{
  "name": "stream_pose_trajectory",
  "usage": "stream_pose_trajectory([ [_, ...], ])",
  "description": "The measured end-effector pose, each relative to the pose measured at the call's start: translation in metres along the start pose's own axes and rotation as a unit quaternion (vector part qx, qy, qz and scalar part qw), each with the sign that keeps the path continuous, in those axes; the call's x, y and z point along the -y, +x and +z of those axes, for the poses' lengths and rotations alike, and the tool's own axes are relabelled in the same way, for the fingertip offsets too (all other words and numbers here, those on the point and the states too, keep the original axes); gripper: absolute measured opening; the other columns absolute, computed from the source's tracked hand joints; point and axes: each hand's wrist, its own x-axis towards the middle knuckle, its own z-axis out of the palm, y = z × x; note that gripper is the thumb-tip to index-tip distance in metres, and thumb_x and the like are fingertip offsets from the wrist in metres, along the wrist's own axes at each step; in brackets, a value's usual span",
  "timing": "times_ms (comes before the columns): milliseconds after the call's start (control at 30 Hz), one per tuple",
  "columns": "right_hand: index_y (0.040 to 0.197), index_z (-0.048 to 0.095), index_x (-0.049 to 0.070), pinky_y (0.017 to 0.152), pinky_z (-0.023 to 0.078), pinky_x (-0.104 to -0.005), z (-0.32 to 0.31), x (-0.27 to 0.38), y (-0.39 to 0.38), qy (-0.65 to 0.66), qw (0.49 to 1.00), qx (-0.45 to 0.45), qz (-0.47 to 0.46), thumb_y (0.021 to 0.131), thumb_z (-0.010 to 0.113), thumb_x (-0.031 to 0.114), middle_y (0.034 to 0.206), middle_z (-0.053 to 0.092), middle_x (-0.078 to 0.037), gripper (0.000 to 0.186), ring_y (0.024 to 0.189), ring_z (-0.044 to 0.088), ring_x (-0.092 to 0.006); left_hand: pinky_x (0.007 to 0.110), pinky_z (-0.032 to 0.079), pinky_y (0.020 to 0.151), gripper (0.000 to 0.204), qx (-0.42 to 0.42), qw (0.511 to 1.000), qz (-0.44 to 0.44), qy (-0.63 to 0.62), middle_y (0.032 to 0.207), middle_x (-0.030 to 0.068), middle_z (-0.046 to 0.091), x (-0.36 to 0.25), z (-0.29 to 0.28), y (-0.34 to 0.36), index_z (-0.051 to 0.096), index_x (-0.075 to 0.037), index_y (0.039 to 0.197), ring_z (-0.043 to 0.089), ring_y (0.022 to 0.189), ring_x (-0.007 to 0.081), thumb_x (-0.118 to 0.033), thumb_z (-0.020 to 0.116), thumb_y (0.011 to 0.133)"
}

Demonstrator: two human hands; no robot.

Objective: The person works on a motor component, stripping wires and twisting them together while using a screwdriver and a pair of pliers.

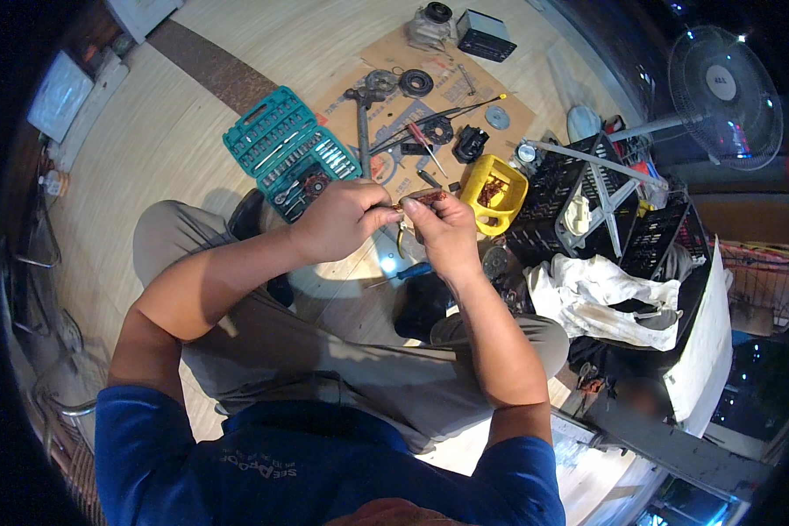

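My left hand [351, 217] and my right hand [447, 235] meet in front of me, with fingers closed in a pinch. Between them is a thin copper-coloured strand or bundle [430, 196], partly hidden by the fingers. Just right of my right hand stands a cut-open yellow plastic jug [498, 223] with copper-coloured scraps [493, 189] inside. Below the hands, a tool with a yellow handle [401, 242] shows in part. A blue-handled screwdriver [414, 271] lies on the floor nearer to me.
A teal socket set case [267, 114] lies spread open at the left. Flattened cardboard [386, 66] carries a hammer [363, 131], a red-handled screwdriver [418, 136] and round motor-like parts [415, 83]. Black crates [543, 210], white cloth [600, 294] and a fan [723, 96] stand at the right.
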Motion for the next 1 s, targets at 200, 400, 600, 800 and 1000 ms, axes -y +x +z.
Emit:
stream_pose_trajectory([
  [200, 0.089, 0.066, -0.001, 0.064, 0.045, -0.0195, -0.01, 0.003, 0.0, 0.034, 0.998, 0.042, -0.028, 0.086, 0.067, 0.008, 0.079, 0.064, 0.001, 0.01, 0.071, 0.053, -0.0039, 0.038, 0.044, 0.058, 0.018, 0.183, 0.821, -0.322, -0.435, 0.065, 0.0158, 0.054, 0.007, -0.002, 0.0, 0.057, 0.001, 0.078, 0.056, 0.061, 0.0277, -0.013, 0.06, 0.088],
  [400, 0.09, 0.066, -0.001, 0.065, 0.045, -0.0195, -0.004, -0.003, 0.0, 0.01, 1.0, -0.001, -0.029, 0.087, 0.065, 0.008, 0.081, 0.065, 0.001, 0.009, 0.072, 0.053, -0.0035, 0.038, 0.044, 0.058, 0.02, 0.033, 0.992, -0.084, -0.093, 0.066, 0.0157, 0.053, -0.008, 0.005, 0.0, 0.055, 0.001, 0.078, 0.055, 0.062, 0.0305, -0.014, 0.059, 0.089],
  [600, 0.089, 0.066, 0.0, 0.064, 0.045, -0.0201, -0.007, 0.001, -0.003, 0.025, 0.999, 0.018, -0.029, 0.087, 0.066, 0.009, 0.08, 0.065, 0.001, 0.009, 0.071, 0.053, -0.0038, 0.035, 0.043, 0.055, 0.024, 0.045, 0.997, -0.012, -0.062, 0.064, 0.0121, 0.054, -0.003, 0.001, -0.002, 0.056, 0.001, 0.076, 0.055, 0.058, 0.0256, -0.017, 0.057, 0.092],
  [800, 0.089, 0.066, 0.001, 0.059, 0.042, -0.0189, -0.012, 0.002, -0.003, 0.048, 0.995, 0.067, -0.059, 0.087, 0.067, 0.011, 0.075, 0.063, 0.002, 0.01, 0.065, 0.05, -0.0026, 0.024, 0.032, 0.044, 0.033, 0.175, 0.783, -0.275, -0.53, 0.062, 0.0006, 0.046, -0.002, 0.003, -0.008, 0.05, -0.005, 0.075, 0.041, 0.049, 0.008, -0.027, 0.044, 0.099],
  [1000, 0.09, 0.066, 0.001, 0.056, 0.039, -0.0185, -0.017, -0.005, -0.004, 0.145, 0.985, 0.09, -0.024, 0.088, 0.066, 0.013, 0.074, 0.061, 0.003, 0.013, 0.062, 0.047, -0.0022, 0.025, 0.034, 0.045, 0.034, 0.208, 0.702, -0.283, -0.62, 0.062, 0.0017, 0.047, 0.004, 0.007, -0.009, 0.049, -0.005, 0.077, 0.042, 0.05, 0.0088, -0.029, 0.043, 0.099],
])
